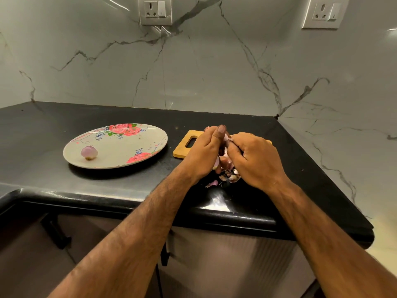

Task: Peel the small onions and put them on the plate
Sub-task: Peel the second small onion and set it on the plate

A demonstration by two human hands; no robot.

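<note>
Nearest me, just below the grip, a little heap of peelings [231, 177] lies on the black counter [133, 183], with one loose pink scrap [211, 183] a touch to its left. Above that heap the two hands meet, knuckles almost touching. The left hand [205, 152] has its fingers curled round a small onion [225, 161] and its thumb standing upright. Most of the onion is hidden inside the grip, and only a reddish-pink patch shows in the gap between the hands. The right hand [254, 161] is closed too, its fingertips pinching a pale strip of skin [226, 138] right beside that thumb. Just beyond and beneath the grip lies a wooden cutting board [185, 150], its handle slot poking out on the left of the hands. Well off to the left of the grip sits a flowered plate [120, 162], and one peeled onion [89, 152] rests on its near-left part. Behind everything rises a marbled wall [214, 72] with two sockets [155, 10], the second one [325, 12] up to the right of the grip.
</note>
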